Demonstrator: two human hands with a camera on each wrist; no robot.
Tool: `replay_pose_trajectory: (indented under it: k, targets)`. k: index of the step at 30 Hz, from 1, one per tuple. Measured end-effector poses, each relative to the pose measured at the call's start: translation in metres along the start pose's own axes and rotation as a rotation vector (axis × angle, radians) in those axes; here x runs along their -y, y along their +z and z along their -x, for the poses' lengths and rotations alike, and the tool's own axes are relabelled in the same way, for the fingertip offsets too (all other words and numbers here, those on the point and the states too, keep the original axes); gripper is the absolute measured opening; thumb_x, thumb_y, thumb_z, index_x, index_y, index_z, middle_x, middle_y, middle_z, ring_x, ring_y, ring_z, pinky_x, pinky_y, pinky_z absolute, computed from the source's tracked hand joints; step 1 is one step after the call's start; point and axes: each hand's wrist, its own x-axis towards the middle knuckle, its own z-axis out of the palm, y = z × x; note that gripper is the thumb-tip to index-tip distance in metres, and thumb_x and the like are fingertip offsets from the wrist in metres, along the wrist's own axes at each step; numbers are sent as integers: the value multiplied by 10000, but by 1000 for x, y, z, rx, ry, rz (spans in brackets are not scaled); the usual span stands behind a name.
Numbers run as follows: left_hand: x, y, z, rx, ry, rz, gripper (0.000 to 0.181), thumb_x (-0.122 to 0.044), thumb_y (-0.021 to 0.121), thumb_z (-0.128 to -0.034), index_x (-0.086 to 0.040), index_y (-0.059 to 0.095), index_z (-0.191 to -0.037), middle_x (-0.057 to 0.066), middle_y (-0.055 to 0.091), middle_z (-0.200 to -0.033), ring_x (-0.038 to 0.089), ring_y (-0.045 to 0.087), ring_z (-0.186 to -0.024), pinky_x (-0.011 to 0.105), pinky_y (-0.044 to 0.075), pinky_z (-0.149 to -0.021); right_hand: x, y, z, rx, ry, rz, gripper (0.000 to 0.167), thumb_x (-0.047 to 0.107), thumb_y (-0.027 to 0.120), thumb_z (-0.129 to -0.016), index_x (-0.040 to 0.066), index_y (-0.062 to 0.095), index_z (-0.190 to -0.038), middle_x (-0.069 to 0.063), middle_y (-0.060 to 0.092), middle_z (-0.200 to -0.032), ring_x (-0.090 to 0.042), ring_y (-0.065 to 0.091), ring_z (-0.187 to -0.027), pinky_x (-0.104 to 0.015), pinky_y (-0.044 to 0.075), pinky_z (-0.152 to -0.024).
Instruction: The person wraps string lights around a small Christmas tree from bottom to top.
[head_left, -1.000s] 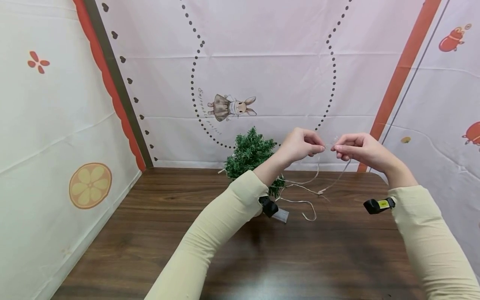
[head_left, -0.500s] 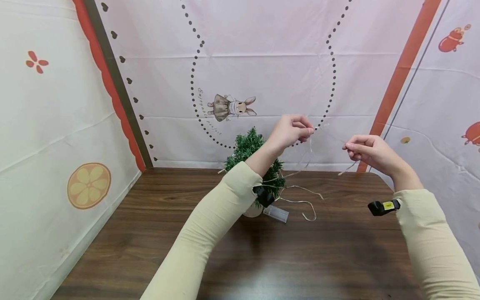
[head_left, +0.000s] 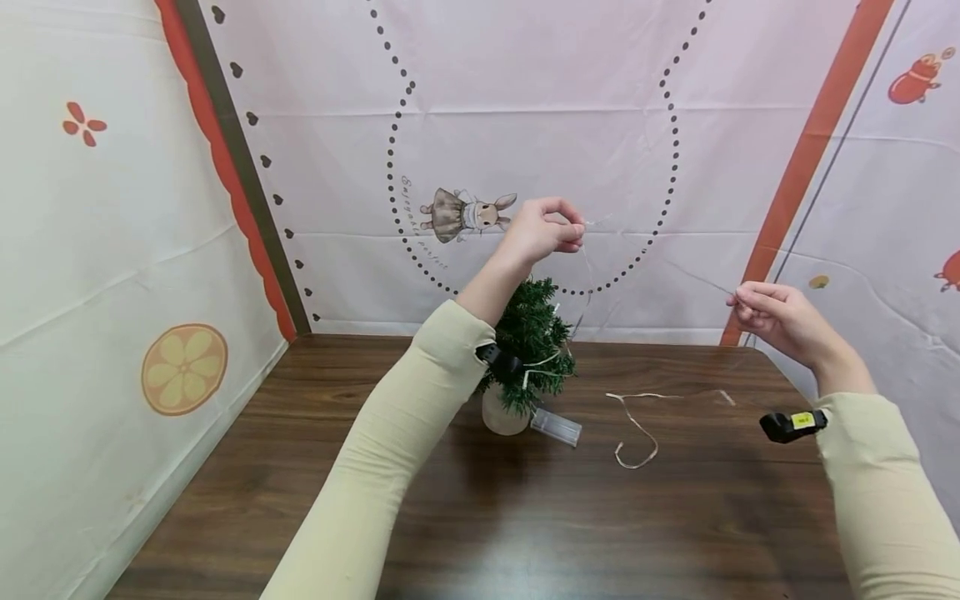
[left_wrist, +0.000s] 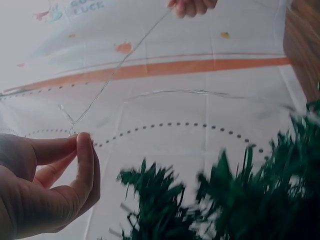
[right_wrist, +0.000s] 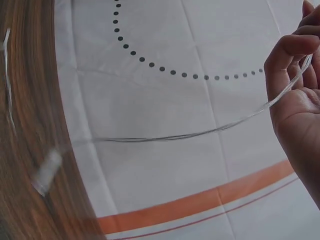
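My left hand (head_left: 542,229) is raised above the small artificial tree (head_left: 534,333) and pinches a string of fairy lights (left_wrist: 112,70) between thumb and fingertips. To the right and lower, my right hand (head_left: 783,325) pinches the same thin wire. Between the hands the wire runs nearly straight, parts of it too faint to follow against the cloth. In the right wrist view its tail passes the palm and hangs down to a blurred pale end piece (right_wrist: 48,172). Another length droops from the left hand's side towards the green branches (left_wrist: 155,200). My left sleeve covers part of the tree.
A clear battery box (head_left: 557,427) lies beside the tree's pale pot (head_left: 504,412). Loose wire (head_left: 641,433) curls over the brown wooden table (head_left: 480,517), right of the box. Patterned cloth (head_left: 517,150) closes off the back and both sides.
The hands have drawn apart: the left went up and left, the right went right and slightly down. The wire between them has lengthened, and the loose wire on the table has shifted right.
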Motion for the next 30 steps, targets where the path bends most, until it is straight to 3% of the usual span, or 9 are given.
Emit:
replay_pose_trajectory:
  k: [4,8,11,14,17,23,27,30]
  targets:
    - [-1,-10,-2,11,-20,43,90,52,597,-889,-14,569,-835,104,622,-786,170,671,-712,275,558,-825,-3,-7,4,15,-30,-15,411,-52,243,-1008,0,647,-951,19,576,-722,-171,203,-585,-313,208,-580]
    - [0,-17,-6,37,-32,31,95,67,593,-885,-5,553,-836,112,623,-796,238,693,-788,260,553,-832,-2,-12,9,10,-24,-31,424,-43,240,-1010,12,659,-975,10,580,-730,-134,395,-596,-248,392,-590]
    - [2,-21,-9,57,-32,-42,94,50,600,-888,-12,549,-838,105,627,-828,282,699,-895,240,545,-839,-1,-15,10,48,-30,-47,455,-46,211,-1010,7,663,-1001,3,576,-737,-139,417,-622,-230,460,-662]
    - [4,-25,-11,81,-48,-97,97,32,602,-893,-19,539,-841,113,631,-875,295,688,-963,227,533,-860,0,-18,8,107,-51,-91,487,-61,163,-1003,-35,649,-1018,-15,557,-730,-170,274,-591,-280,328,-597]
    - [6,-29,-14,106,-63,-126,96,25,609,-891,-26,540,-847,144,649,-925,288,687,-969,236,525,-881,1,-19,5,143,-69,-156,506,-72,130,-996,-74,634,-1039,-40,537,-725,-181,208,-601,-328,206,-618]
    - [11,-40,-20,128,-68,-150,85,22,634,-872,-22,564,-851,176,682,-955,231,708,-869,247,527,-881,6,-19,-3,154,-124,-233,532,-70,92,-988,-104,613,-1089,-70,448,-727,-205,235,-670,-316,203,-626]
    - [16,-47,-25,169,-68,-117,58,49,621,-870,24,569,-880,178,666,-930,236,699,-850,249,536,-873,8,-18,-12,161,-165,-318,537,-47,69,-992,-138,585,-1109,-93,505,-775,-202,234,-684,-291,183,-624]
    - [19,-51,-28,215,-58,-155,68,22,626,-878,37,573,-918,189,661,-967,246,695,-888,235,527,-886,11,-15,-19,154,-185,-375,531,-29,70,-1000,-155,576,-1103,-114,534,-797,-191,221,-669,-273,165,-613]
